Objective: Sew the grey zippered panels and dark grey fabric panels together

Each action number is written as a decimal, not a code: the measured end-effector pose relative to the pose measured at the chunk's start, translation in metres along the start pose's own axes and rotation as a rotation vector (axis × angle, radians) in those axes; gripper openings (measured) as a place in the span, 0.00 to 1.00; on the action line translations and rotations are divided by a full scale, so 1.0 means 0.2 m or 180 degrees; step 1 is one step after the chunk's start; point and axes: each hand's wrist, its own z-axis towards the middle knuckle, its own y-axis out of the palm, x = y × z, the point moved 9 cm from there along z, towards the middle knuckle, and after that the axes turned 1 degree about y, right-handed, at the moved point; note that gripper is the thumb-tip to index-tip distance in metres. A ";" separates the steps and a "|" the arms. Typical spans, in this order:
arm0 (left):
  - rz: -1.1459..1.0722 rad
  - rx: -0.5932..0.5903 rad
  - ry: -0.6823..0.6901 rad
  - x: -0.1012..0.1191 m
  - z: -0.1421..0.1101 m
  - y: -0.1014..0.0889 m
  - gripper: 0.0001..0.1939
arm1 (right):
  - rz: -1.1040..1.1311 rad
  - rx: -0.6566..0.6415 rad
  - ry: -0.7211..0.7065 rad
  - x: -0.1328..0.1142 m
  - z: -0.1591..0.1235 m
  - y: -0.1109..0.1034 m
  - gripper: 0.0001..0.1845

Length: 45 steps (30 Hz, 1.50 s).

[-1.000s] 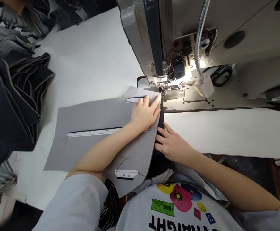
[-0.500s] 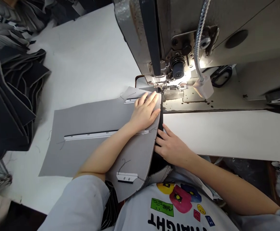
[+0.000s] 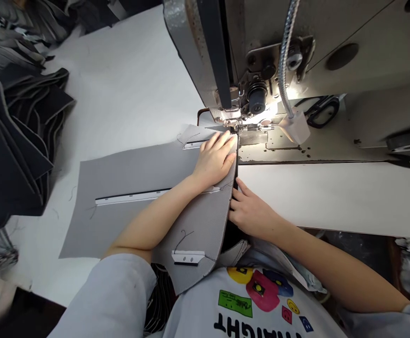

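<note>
A large grey fabric panel (image 3: 127,164), with a dark layer along its right edge, lies on the table with its far corner at the sewing machine's needle area (image 3: 233,126). White strips are stitched to it: a long strip (image 3: 130,198), a short strip (image 3: 188,257) near my body and another short strip (image 3: 192,145) by the needle. My left hand (image 3: 213,159) rests flat on the panel just before the needle, fingers stretched forward. At the panel's right edge is my right hand (image 3: 249,209), fingers extended and slightly apart; their tips touch the edge and are partly hidden.
The sewing machine (image 3: 197,56) spans the upper right, its lamp (image 3: 294,126) hanging over the bed. Black-handled scissors (image 3: 322,111) lie behind the lamp. Stacks of dark fabric pieces (image 3: 18,150) stand on the left of the white table (image 3: 120,84).
The grey panel has shifted slightly toward the needle and to the right. My left hand has moved with it, still flat. My right hand stays at the edge, its fingers a little closer together.
</note>
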 end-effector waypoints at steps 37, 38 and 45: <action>-0.0209 0.0602 0.0073 0.02 0.04 -0.02 0.22 | -0.0296 0.0325 0.0039 -0.04 -0.05 -0.01 0.10; -0.0174 0.0584 0.0072 0.02 0.04 -0.02 0.23 | -0.0325 0.0282 0.0032 -0.05 -0.06 0.00 0.10; 0.0006 0.0374 0.0009 0.04 0.00 -0.02 0.26 | -0.0425 0.0279 0.0049 -0.10 -0.06 0.03 0.10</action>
